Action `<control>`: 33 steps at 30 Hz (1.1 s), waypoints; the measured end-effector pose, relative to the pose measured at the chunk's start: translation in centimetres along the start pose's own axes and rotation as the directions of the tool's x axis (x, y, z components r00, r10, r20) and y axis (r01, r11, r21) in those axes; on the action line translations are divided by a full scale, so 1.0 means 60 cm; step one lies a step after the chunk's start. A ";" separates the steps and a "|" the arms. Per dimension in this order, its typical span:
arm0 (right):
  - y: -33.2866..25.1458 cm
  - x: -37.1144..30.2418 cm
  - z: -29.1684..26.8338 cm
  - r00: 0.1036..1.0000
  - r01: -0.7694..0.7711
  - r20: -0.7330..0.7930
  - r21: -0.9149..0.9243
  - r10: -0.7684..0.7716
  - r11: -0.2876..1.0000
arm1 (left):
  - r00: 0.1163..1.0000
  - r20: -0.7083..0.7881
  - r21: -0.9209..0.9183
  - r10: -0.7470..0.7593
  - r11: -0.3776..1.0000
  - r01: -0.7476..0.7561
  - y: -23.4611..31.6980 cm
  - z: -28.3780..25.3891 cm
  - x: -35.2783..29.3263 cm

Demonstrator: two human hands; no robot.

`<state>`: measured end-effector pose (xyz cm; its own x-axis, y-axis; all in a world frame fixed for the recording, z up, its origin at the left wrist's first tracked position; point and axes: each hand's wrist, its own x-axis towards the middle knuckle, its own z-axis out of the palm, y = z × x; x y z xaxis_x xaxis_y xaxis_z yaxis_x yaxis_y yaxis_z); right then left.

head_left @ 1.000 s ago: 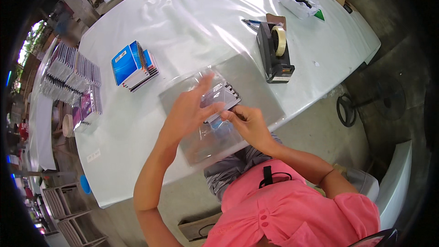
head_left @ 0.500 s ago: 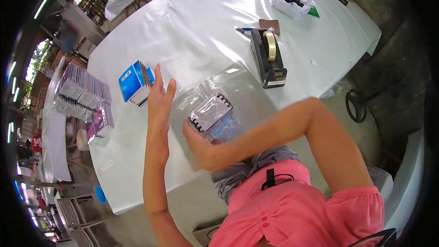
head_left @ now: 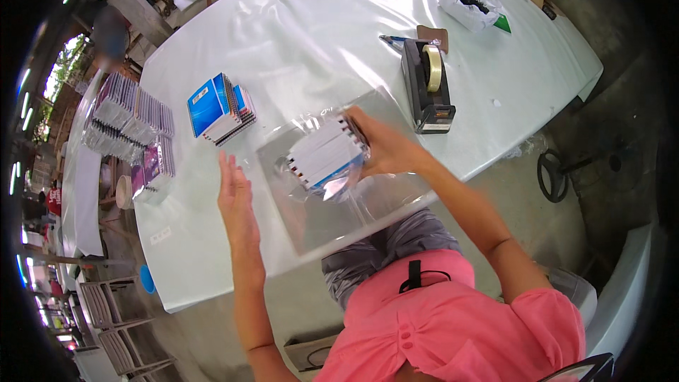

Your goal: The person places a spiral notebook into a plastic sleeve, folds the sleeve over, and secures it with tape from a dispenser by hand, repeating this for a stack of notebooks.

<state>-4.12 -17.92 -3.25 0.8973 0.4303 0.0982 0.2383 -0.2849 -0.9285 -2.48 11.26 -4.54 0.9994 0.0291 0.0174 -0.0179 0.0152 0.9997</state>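
A bundle of spiral notebooks (head_left: 327, 152), white page edges up with a strip of blue cover, sits in clear plastic film in front of me. My right hand (head_left: 385, 147) is closed around its right end. Under the bundle lie clear plastic sheets or bags (head_left: 304, 223), reaching the table's near edge. My left hand (head_left: 237, 198) is open, fingers stretched out, just left of the plastic and touching nothing that I can see. Beyond it stands a small stack of blue-covered spiral notebooks (head_left: 216, 110).
A black tape dispenser (head_left: 428, 102) stands right of the plastic, with a pen (head_left: 390, 41) and a brown pad (head_left: 433, 37) behind it. A white bag (head_left: 467, 10) lies farther back. Wrapped purple notebooks (head_left: 134, 117) are piled at the left. All this surrounds the white-covered table (head_left: 304, 42).
My right hand has moved from the near left side of the bundle to its right end. The bundle has turned somewhat. My left hand has drawn back toward me from the blue notebooks.
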 end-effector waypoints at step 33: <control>-0.098 0.005 -0.080 0.832 0.546 0.220 -0.484 -0.510 0.683 | 0.946 0.273 0.214 0.177 0.947 -0.239 0.141 0.114 -0.007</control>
<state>-3.49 -20.24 3.99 0.5434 0.6914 0.4761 0.8331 -0.3745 -0.4070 -2.85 4.53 4.02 0.9499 -0.2423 0.1974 -0.2494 -0.2069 0.9461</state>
